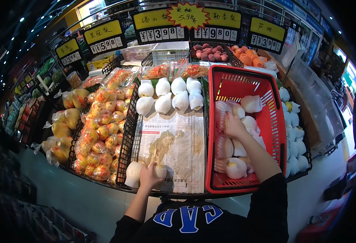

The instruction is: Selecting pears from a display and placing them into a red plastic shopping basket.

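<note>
My left hand (pixel 150 177) is at the front left of a newspaper-lined black crate (pixel 181 145), on a pear in white foam netting (pixel 160 172). Another netted pear (pixel 133 174) stands just left of it. Two rows of foam-netted pears (pixel 163 102) sit at the crate's back. My right hand (pixel 235 125) reaches into a red plastic shopping basket (pixel 209 145), its fingers against a foam-netted fruit (pixel 223 108). More netted fruit (pixel 237 168) fills much of the basket; the right fingertips are partly hidden.
Bagged yellow-red fruit (pixel 102 133) lies left of the crate's black mesh wall, with bagged pomelos (pixel 64 123) beyond. Netted fruit (pixel 293 136) lies right of the basket. Packets (pixel 156 71), a white crate (pixel 170 51), peaches (pixel 209 53) and price signs (pixel 161 27) stand at the back.
</note>
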`<state>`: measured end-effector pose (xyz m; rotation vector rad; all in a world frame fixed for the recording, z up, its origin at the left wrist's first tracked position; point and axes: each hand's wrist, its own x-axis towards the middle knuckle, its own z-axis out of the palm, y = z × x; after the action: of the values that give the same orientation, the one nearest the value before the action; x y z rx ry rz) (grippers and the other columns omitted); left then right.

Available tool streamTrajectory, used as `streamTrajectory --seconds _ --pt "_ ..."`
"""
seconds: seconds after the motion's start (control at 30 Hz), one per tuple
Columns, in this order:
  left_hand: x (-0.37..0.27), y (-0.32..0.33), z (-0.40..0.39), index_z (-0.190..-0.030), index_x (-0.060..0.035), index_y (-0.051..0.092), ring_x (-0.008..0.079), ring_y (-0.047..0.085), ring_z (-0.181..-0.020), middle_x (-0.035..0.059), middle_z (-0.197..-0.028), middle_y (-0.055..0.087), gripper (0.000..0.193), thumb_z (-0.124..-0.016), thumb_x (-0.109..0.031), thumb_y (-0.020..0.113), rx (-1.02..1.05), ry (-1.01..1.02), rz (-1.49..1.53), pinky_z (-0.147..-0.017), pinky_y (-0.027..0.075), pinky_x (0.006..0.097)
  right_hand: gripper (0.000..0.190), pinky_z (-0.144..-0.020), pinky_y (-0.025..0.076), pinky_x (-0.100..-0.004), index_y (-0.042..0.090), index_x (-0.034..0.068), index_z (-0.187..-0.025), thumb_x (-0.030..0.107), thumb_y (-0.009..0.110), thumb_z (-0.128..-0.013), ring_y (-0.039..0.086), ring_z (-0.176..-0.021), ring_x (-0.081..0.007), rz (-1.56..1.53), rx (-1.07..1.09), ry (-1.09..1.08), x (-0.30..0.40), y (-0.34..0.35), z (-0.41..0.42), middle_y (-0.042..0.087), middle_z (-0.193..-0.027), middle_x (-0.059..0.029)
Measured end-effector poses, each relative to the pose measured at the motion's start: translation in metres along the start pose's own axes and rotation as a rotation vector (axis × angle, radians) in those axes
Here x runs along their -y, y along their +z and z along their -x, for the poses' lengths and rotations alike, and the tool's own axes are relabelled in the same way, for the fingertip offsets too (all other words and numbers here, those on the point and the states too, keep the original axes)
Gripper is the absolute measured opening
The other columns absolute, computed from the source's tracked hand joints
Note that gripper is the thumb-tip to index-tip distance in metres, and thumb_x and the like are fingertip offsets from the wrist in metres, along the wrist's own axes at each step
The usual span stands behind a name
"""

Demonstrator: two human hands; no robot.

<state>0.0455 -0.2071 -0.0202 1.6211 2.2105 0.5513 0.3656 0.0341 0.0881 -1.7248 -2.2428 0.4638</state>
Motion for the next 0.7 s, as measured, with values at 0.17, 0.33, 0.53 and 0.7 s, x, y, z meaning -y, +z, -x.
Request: streamTrajectory --seconds 0.17,0.33,0.53,0.7 --pt "-0.017 -0.002 0.006 -0.119 -0.0154 0.044 0.0358 0.047 -0.102 0.0197 -0.108 0.047 0.079 -0.051 -0.033 0.08 0.0 -0.077 -0.156 -0.082 0.043 0.0419 0.077 -0.084 0.045 -0.0403 0.041 0.011 -0.123 0.016 0.07 -0.052 0.052 -0.098 -0.0388 -0.122 -0.145 -0.096 -0.01 -0.001 0.001 0.049 -0.106 -0.0225" --pt "-0.014 -0.002 0.012 -0.121 -0.0111 0.043 0.0362 0.042 -0.109 0.0221 -0.119 0.04 0.079 -0.057 -0.043 0.077 -0.073 -0.114 -0.279 -0.088 0.039 0.0449 0.081 -0.088 0.042 -0.0391 0.04 0.009 -0.122 0.019 0.074 -0.049 0.048 -0.102 -0.0354 -0.145 -0.37 -0.19 0.001 -0.035 0.019 0.048 -0.108 -0.0204" --pt "-0.017 -0.016 0.021 -0.127 -0.0053 0.038 0.0352 0.038 -0.116 0.023 -0.13 0.033 0.076 -0.069 -0.045 0.068 -0.228 0.132 -0.117 -0.093 0.036 0.0438 0.078 -0.091 0.038 -0.043 0.041 0.012 -0.121 0.018 0.075 -0.051 0.044 -0.108 -0.0353 -0.369 -0.482 -0.684 0.058 -0.084 0.087 0.045 -0.116 -0.0184" --pt "-0.078 -0.056 0.02 -0.135 -0.0066 0.027 0.0276 0.032 -0.124 0.0166 -0.137 0.028 0.078 -0.08 -0.056 0.052 0.556 0.073 1.511 -0.1 0.029 0.0416 0.052 -0.09 0.041 -0.0442 0.043 0.026 -0.119 0.013 0.061 -0.072 0.044 -0.109 -0.0296 0.041 -0.068 -1.505 0.123 -0.085 0.15 0.043 -0.121 -0.009"
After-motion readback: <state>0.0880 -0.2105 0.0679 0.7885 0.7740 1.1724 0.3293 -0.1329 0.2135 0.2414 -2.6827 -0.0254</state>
